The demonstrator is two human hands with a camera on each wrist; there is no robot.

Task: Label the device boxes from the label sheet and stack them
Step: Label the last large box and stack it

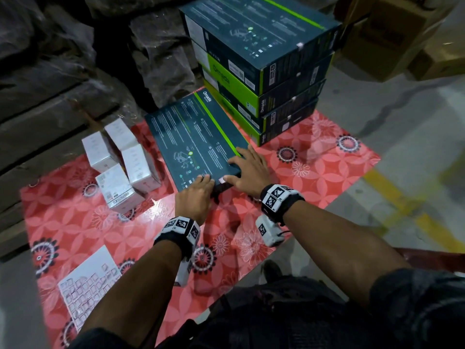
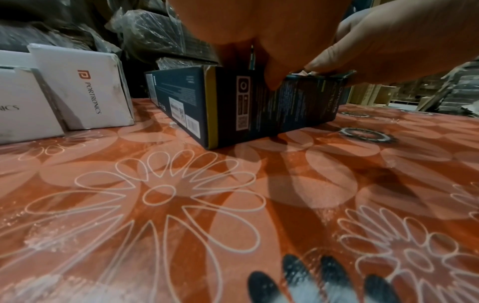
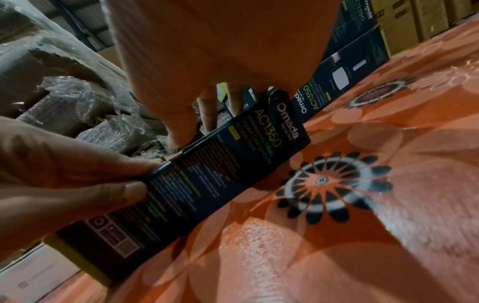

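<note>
Open flowered mat (image 1: 75, 217) lies at the frame's centre and lower left, free for a hand. The white boxes (image 1: 120, 170) block the left, the stacked dark boxes (image 1: 261, 71) the upper right, the flat box (image 1: 193, 139) between them; wrapped bundles (image 1: 63, 59) wall off the top.

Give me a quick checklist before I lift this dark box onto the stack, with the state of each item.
1. Label on the near top corner of the dark box: ok, small pale sticker visible.
2. Label pressed flat: cannot tell, fingers crowd it.
3. Left hand and right hand both on the box: ok, at its near edge.
4. Stack top free: ok, nothing lies on it.
5. Stack square: not ok, the top box sits skewed.
6. Label sheet out of the way: ok, near left on the mat.
</note>
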